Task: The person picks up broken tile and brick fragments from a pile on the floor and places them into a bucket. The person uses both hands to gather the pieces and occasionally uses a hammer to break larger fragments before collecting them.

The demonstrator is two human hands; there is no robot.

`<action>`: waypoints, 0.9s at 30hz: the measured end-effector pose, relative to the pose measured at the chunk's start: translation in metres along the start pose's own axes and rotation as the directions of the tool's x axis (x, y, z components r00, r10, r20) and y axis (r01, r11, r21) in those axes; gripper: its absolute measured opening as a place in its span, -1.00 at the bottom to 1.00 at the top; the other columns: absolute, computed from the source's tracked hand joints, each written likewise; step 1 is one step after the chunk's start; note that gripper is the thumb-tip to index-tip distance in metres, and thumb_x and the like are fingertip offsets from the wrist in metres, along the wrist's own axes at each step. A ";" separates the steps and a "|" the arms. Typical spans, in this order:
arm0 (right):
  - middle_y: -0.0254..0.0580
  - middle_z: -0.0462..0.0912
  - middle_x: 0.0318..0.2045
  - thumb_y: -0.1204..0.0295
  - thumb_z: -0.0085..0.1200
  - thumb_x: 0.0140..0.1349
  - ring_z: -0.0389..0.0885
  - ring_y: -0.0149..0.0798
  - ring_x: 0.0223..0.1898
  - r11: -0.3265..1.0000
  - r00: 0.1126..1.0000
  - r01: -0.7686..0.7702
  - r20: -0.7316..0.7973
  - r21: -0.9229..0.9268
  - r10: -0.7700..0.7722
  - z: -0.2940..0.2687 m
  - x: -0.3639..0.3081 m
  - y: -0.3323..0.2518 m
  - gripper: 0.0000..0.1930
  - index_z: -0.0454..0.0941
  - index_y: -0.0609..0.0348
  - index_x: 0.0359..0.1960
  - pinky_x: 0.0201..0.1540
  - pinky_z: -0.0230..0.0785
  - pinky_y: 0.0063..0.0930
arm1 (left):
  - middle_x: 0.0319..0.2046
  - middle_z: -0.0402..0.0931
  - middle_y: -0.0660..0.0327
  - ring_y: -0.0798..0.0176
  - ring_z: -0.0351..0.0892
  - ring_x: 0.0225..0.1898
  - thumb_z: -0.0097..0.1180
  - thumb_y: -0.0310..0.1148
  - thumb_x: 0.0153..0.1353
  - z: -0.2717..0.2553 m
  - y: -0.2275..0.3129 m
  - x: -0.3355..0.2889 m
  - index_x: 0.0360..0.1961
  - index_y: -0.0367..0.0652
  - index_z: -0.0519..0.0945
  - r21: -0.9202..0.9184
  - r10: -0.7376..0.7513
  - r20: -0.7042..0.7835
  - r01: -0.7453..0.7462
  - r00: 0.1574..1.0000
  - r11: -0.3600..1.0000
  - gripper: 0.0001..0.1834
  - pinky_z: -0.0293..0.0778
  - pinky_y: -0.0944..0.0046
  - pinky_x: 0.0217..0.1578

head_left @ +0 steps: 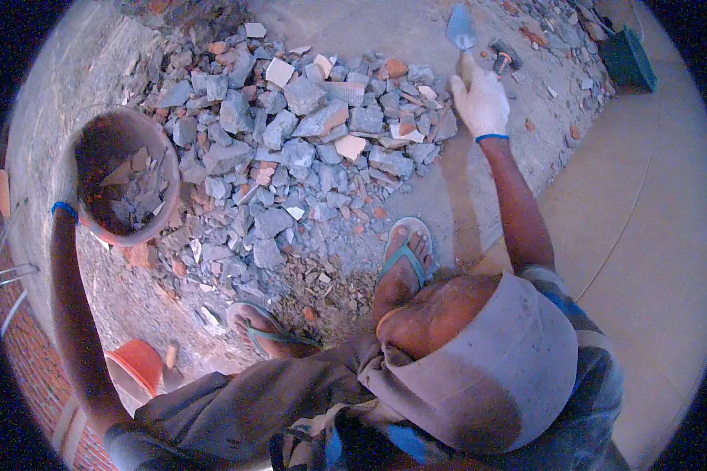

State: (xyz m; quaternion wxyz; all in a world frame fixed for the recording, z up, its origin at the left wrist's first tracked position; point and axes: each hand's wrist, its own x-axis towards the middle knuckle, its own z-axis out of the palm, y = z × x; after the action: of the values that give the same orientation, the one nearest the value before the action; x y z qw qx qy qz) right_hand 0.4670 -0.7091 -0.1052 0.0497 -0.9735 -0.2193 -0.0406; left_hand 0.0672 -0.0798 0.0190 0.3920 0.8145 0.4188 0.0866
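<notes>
My right hand (483, 106), in a white glove with a blue cuff, stretches forward past the right end of a rubble heap. It is closed around the handle of a trowel, whose pale blue-grey blade (461, 28) points away from me. At the left, my gloved left hand (65, 177) grips the outer side of a round bucket (170, 161); its fingers are partly hidden. The bucket tips toward the heap, and several broken pieces (133, 196) lie inside. Grey stone chunks, tile shards and brick bits form the heap (298, 149) between my hands.
A hammer (504, 59) lies just right of the trowel. A dark green container (630, 61) stands at the far right, beside more debris. Near my left forearm is an orange-red container (137, 365). My sandalled feet (407, 247) stand at the heap's near edge.
</notes>
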 end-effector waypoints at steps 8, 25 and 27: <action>0.38 0.67 -0.04 -0.15 0.14 0.33 0.70 0.36 -0.03 0.956 0.961 -0.268 0.108 0.120 0.256 0.021 -0.074 -0.040 -0.30 0.49 0.20 0.26 0.02 0.57 0.13 | 0.24 0.60 0.03 0.07 0.58 0.21 -0.15 -0.07 0.59 0.002 0.017 -0.019 0.32 -0.25 0.56 0.005 -0.007 -0.001 0.007 1.000 1.000 -0.45 0.48 0.06 0.27; 0.30 0.61 0.20 0.00 0.22 0.33 0.58 0.26 0.23 0.830 0.943 -0.332 0.171 0.448 0.285 0.041 -0.083 -0.035 -0.31 0.48 0.30 0.31 0.29 0.41 -0.04 | 0.21 0.64 0.07 0.11 0.64 0.17 0.13 0.22 0.40 -0.051 0.013 -0.053 0.37 -0.16 0.53 0.300 -0.325 0.149 0.270 0.934 0.915 -0.24 0.48 0.08 0.27; 0.27 0.59 0.24 -0.01 0.23 0.33 0.57 0.18 0.27 0.692 0.933 -0.360 0.259 0.626 0.251 0.045 -0.083 -0.031 -0.26 0.44 0.33 0.35 0.34 0.36 -0.10 | 0.21 0.64 0.05 0.09 0.65 0.17 0.10 0.33 0.35 -0.052 0.024 -0.071 0.40 -0.12 0.50 0.312 -0.419 0.156 0.358 0.894 0.880 -0.16 0.47 0.05 0.29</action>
State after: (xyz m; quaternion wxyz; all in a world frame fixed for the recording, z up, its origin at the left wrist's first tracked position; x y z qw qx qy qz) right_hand 0.3817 -0.7116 -0.1554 0.3814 -0.9143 -0.0570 0.1238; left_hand 0.0124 -0.1122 0.0851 0.3278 0.7641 0.5368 -0.1434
